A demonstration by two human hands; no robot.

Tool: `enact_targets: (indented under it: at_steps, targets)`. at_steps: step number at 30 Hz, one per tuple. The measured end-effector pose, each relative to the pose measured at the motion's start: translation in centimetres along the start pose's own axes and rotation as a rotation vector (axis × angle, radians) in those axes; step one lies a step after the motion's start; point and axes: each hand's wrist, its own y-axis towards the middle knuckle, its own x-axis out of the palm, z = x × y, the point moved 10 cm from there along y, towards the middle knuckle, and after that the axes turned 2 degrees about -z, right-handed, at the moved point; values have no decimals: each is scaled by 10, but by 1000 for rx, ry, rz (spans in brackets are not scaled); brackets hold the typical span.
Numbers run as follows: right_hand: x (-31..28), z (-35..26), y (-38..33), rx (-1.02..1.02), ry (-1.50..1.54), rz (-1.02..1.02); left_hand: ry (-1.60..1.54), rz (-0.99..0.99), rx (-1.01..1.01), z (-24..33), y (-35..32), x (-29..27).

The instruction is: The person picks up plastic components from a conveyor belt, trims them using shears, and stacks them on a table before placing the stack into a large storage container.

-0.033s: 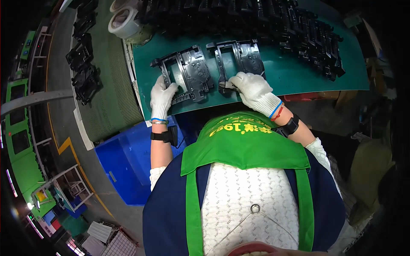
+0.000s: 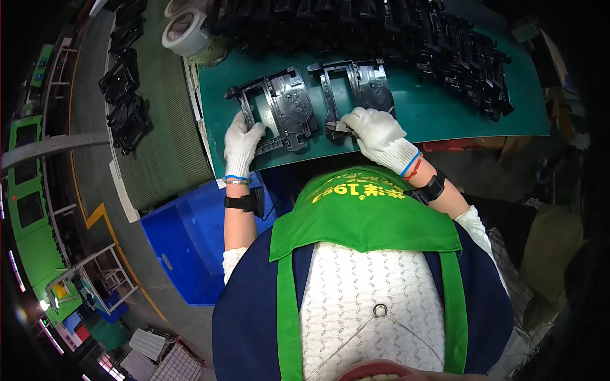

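Observation:
Two black plastic frames lie side by side on the green tabletop, each with a rectangular opening and a broad shiny panel. My left hand (image 2: 241,141), in a white knitted glove, is closed on the near left edge of the left frame (image 2: 293,105). In my gloved right hand (image 2: 379,133) is a pair of small metal-jawed nippers (image 2: 341,127), their handles mostly hidden by the glove. The jaws rest at the near left corner of the right frame (image 2: 373,86). I cannot tell whether they are pressed together.
Many similar black frames are stacked (image 2: 445,57) along the table's far and right side. Rolls of clear film (image 2: 184,35) stand at the far left. More black parts (image 2: 127,120) line the green conveyor belt (image 2: 159,127). A blue bin (image 2: 190,235) sits below the table's left corner.

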Motion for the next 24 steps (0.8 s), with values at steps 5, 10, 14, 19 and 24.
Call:
enact_targets:
  at_steps: [5, 10, 14, 19, 24]
  targets:
    - [0, 2, -1, 19, -11, 14, -102, 3, -24, 10, -5, 6]
    - [-9, -6, -1, -16, -15, 68, -611, -58, -42, 30, -22, 7]
    - [-16, -13, -3, -69, 7, 111, -975, -204, 219, 73, -31, 4]
    - [-10, -5, -5, -15, 2, 75, -649, -120, 221, 107, -38, 8]
    - [-11, -6, -4, -24, 1, 91, -354, 1, 171, 105, -34, 9]
